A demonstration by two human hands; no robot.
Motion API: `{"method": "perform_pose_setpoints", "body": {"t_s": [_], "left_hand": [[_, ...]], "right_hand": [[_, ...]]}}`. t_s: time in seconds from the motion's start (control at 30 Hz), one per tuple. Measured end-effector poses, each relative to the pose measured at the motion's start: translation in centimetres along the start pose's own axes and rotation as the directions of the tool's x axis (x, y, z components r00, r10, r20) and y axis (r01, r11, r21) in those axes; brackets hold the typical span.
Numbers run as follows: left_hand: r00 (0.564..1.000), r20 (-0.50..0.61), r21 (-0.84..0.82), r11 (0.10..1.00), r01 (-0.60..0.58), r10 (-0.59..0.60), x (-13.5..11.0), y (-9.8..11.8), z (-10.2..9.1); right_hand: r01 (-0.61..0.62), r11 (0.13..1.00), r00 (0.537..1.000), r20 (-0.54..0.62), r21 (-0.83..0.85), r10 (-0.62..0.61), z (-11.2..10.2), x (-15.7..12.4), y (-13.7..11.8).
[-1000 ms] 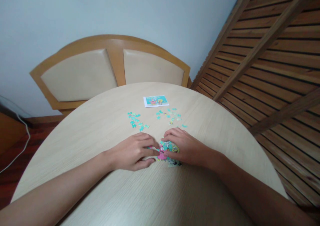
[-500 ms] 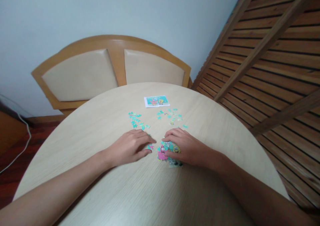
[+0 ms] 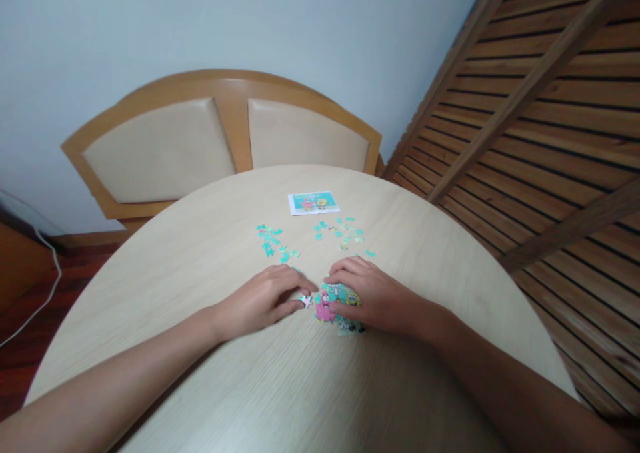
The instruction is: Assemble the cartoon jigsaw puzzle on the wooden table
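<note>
My left hand (image 3: 275, 294) pinches a small pink and teal jigsaw piece (image 3: 307, 301) between thumb and fingers, just left of a joined jigsaw section (image 3: 327, 309). A narrow gap seems to lie between piece and section. Cartoon figures in pink, teal and yellow show on the joined part. Over its right side curves my right hand (image 3: 373, 296), holding it flat against the table with thumb and fingertips. The palm and fingers hide some of that section.
On the pale round table (image 3: 210, 386), loose teal pieces (image 3: 270, 239) lie beyond my left hand, with more loose pieces (image 3: 345, 226) beyond my right. Behind them is a picture card (image 3: 314, 203). A padded bench back (image 3: 235, 119) and slatted wood (image 3: 525, 106) stand past the table.
My left hand has shifted slightly right, bringing its piece closer to the joined section, and that piece has turned a little. My right hand stays put.
</note>
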State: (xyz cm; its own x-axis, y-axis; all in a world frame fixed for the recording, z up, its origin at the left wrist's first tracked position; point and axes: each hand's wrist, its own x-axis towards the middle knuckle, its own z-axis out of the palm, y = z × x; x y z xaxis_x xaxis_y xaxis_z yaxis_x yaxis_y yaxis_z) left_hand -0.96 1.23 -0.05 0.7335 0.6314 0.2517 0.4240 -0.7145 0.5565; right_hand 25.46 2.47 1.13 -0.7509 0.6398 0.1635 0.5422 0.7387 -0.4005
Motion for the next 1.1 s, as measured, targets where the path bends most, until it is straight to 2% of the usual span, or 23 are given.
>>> {"method": "perform_pose_setpoints", "body": {"t_s": [0.5, 1.1], "left_hand": [[1.000, 0.006, 0.030, 1.000, -0.001, 0.001, 0.32, 0.18, 0.49], [0.996, 0.020, 0.133, 0.987, -0.089, 0.087, 0.30, 0.39, 0.30]], "right_hand": [[-0.007, 1.000, 1.000, 0.009, -0.011, 0.007, -0.09, 0.00, -0.15], [0.008, 1.000, 1.000, 0.004, -0.020, -0.008, 0.14, -0.02, 0.06]]}}
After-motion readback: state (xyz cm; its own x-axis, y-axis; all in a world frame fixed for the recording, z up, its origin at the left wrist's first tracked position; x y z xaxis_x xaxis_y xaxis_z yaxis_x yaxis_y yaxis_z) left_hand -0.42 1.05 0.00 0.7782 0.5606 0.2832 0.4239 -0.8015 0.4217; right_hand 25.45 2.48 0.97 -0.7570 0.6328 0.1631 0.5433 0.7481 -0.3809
